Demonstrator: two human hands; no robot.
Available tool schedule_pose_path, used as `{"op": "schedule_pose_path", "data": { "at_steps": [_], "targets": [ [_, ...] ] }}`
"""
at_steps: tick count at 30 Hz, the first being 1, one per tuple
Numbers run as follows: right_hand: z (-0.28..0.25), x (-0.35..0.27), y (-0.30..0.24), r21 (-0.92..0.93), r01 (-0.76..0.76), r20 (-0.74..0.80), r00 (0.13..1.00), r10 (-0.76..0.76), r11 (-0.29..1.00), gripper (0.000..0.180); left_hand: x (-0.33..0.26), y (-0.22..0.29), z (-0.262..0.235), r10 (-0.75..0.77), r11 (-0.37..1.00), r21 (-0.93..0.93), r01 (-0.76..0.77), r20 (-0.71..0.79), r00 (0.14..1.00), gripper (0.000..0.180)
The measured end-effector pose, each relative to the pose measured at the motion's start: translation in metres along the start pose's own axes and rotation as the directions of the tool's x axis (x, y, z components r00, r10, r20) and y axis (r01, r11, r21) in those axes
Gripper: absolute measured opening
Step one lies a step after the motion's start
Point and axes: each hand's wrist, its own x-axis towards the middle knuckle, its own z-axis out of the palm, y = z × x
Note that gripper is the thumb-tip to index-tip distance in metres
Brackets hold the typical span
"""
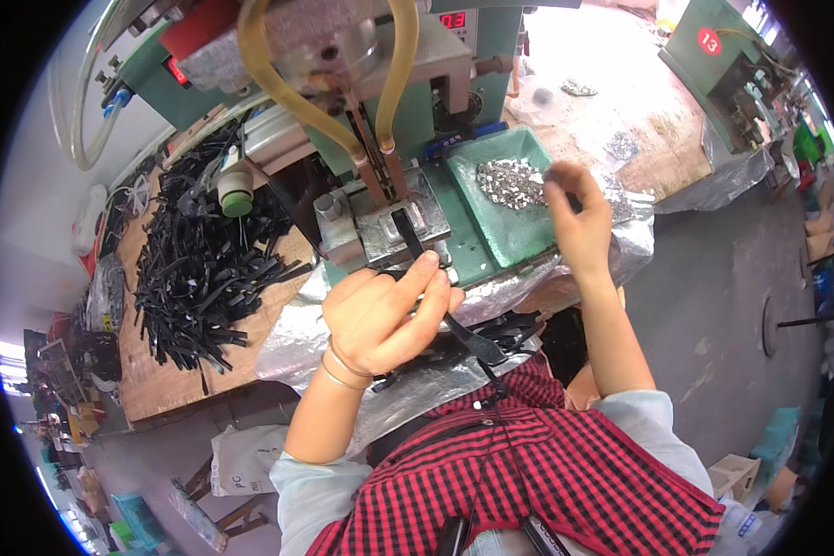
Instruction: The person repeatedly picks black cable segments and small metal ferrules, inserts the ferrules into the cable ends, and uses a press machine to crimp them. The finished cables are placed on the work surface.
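My left hand (385,315) is closed in a pinch on a black strap (408,232). The strap's far end lies on the small metal fixture (371,236) of a green bench machine, below two copper-coloured electrodes (385,181). Its near end hangs out below my fingers toward my lap. At the right edge of a green tray (499,239), my right hand (582,218) has its thumb and fingers curled together. Small silvery metal pieces (510,183) lie heaped in that tray, next to my right fingertips. Whatever those fingertips hold is too small to make out.
A big pile of black straps (208,250) covers the wooden table on the left. More straps (505,329) lie on the silver sheeting at the front edge. Yellowish hoses (283,79) curve down to the electrodes. Another green machine (723,74) stands far right.
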Motion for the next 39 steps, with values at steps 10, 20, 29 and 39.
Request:
{"op": "schedule_pose_path", "data": {
  "at_steps": [10, 20, 29, 39],
  "targets": [
    [0.011, -0.009, -0.001, -0.670, 0.197, 0.140, 0.980, -0.139, 0.716, 0.014, -0.011, 0.028, -0.008, -0.322, 0.936, -0.147, 0.321, 0.018, 0.947, 0.044],
    [0.013, -0.018, -0.014, -0.077, 0.023, 0.039, 0.999, -0.020, 0.997, 0.014, -0.032, -0.041, -0.131, -0.473, 0.668, 0.433, 0.605, -0.380, 0.795, 0.018],
    [0.048, -0.016, -0.034, 0.192, 0.037, 0.121, 0.991, -0.061, 0.981, 0.011, -0.111, -0.177, -0.025, -0.707, 0.495, 0.646, 0.581, -0.089, 0.702, 0.023],
    [-0.029, -0.050, 0.018, -0.236, 0.191, -0.082, 0.973, -0.215, 0.953, 0.013, -0.122, -0.165, -0.027, -0.725, 0.553, 0.409, 0.726, -0.193, 0.661, 0.019]
  ]
}}
